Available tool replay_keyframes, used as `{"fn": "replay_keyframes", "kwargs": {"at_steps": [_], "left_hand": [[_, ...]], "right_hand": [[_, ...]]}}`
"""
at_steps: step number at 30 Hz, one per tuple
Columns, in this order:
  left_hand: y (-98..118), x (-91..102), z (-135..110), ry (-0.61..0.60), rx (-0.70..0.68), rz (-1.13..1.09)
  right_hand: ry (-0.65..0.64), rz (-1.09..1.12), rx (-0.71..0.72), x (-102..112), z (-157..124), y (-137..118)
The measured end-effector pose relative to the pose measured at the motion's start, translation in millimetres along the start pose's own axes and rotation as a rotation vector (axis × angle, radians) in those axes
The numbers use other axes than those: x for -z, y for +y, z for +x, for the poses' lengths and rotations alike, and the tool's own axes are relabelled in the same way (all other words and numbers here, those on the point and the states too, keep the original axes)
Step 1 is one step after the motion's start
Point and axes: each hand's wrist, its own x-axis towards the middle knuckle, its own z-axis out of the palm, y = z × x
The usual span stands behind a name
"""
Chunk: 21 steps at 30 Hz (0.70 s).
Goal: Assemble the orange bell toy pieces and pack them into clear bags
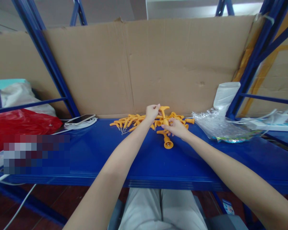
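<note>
A pile of several orange plastic horn-shaped pieces [132, 120], some with small metal chains, lies on the blue shelf [144, 159] against the cardboard backing. My left hand [152, 112] is closed in a pinch on the top of one orange piece [163, 110]. My right hand [176, 127] is closed around the same piece lower down, just above the shelf. Another orange piece [168, 142] with a flared bell end lies on the shelf right in front of my right hand.
A phone [79, 119] rests on a coiled white cable at the left, beside a red bag [19, 124]. Clear plastic bags [218, 126] lie at the right near a blue upright. A cardboard sheet [158, 64] closes the back.
</note>
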Motion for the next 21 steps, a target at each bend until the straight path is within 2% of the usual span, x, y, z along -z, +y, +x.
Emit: {"fn": "replay_keyframes", "kwargs": {"at_steps": [21], "left_hand": [[-3.7, 1.8, -0.5, -0.052, -0.016, -0.010]], "right_hand": [[0.015, 0.038, -0.015, -2.3, 2.8, 3.9]]}}
